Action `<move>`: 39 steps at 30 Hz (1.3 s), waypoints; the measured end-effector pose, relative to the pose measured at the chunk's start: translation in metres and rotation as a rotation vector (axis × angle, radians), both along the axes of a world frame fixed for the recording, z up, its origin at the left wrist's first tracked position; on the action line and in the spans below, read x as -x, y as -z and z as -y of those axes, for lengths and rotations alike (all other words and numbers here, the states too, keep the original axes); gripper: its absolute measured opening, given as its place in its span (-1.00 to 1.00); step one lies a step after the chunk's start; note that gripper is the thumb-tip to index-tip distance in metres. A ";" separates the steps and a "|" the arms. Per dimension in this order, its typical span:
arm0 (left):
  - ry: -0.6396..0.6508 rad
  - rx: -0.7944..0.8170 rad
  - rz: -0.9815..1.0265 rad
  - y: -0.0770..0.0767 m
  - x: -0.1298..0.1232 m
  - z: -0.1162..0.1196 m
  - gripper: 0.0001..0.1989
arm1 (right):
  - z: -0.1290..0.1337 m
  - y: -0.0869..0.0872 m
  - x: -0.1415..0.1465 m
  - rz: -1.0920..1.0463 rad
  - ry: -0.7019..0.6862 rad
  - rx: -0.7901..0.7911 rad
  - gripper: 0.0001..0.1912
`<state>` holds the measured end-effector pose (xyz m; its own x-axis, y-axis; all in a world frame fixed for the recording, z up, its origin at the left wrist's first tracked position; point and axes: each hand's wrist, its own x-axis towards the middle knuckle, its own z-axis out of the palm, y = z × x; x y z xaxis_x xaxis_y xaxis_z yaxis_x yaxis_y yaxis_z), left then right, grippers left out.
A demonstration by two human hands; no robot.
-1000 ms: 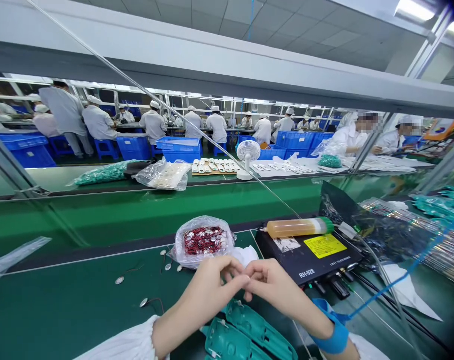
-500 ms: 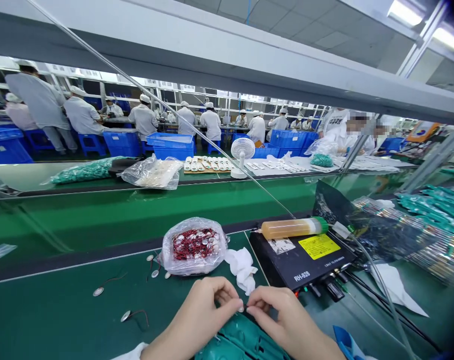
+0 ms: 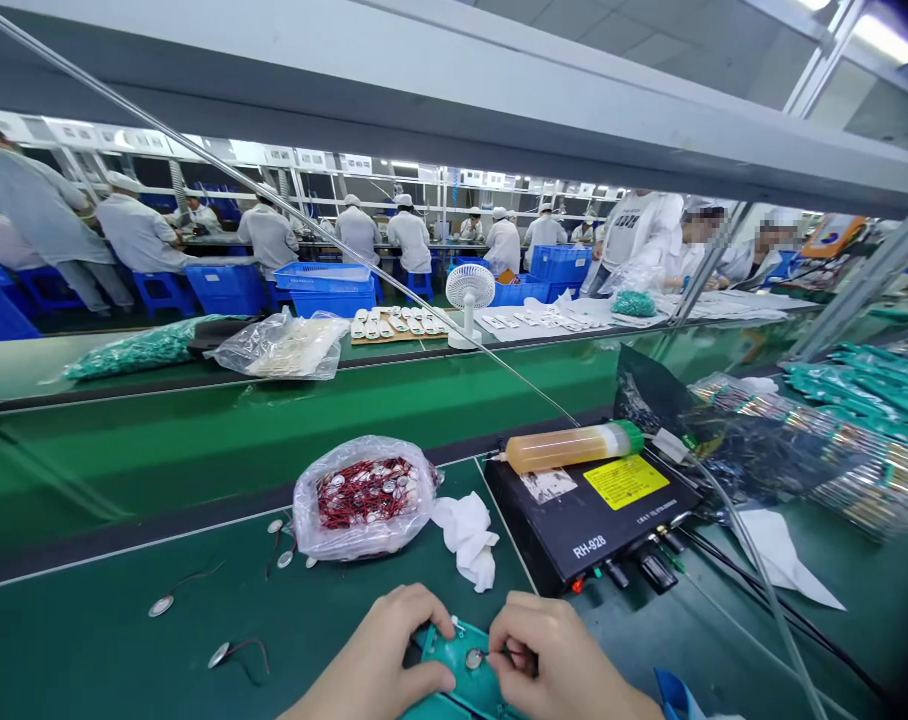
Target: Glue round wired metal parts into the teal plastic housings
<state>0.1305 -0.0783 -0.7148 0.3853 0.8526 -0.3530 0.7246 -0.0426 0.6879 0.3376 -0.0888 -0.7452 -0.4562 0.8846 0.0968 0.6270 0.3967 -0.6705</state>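
Now clasping a teal shell [image 3: 440,652] at its left with the left hand [image 3: 394,650], with thumb and forefinger apart, and pinching the thin wire [image 3: 488,655] of a small round disc [image 3: 474,659] in the right hand [image 3: 553,655]. Holding that disc between both hands, over the shell's inside. Facing, just beyond, a crumpled white tissue [image 3: 469,540] between a plastic bag [image 3: 305,515] of red-wired discs [image 3: 365,490] and a black box [image 3: 596,522]. Looking farther, past a white fan [image 3: 470,288], toward white-clad people [image 3: 410,245].
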 end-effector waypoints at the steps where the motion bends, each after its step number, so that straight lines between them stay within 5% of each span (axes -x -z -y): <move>1: -0.006 0.010 -0.012 -0.002 -0.001 0.000 -0.77 | 0.000 0.002 -0.001 0.022 -0.015 -0.031 -0.86; 8: -0.069 0.088 -0.049 -0.017 -0.005 0.000 -0.72 | 0.000 0.006 0.000 0.123 -0.060 -0.148 -0.83; 22: -0.097 0.087 -0.001 -0.015 -0.004 0.001 -0.72 | 0.004 -0.005 0.003 0.248 -0.075 -0.150 -0.90; 31: -0.090 0.059 0.005 -0.009 -0.002 0.002 -0.71 | 0.007 -0.006 -0.010 0.206 -0.211 -0.206 -0.48; 39: -0.082 0.031 0.019 -0.006 -0.002 -0.001 -0.71 | 0.009 0.005 -0.005 0.214 -0.180 -0.326 -0.57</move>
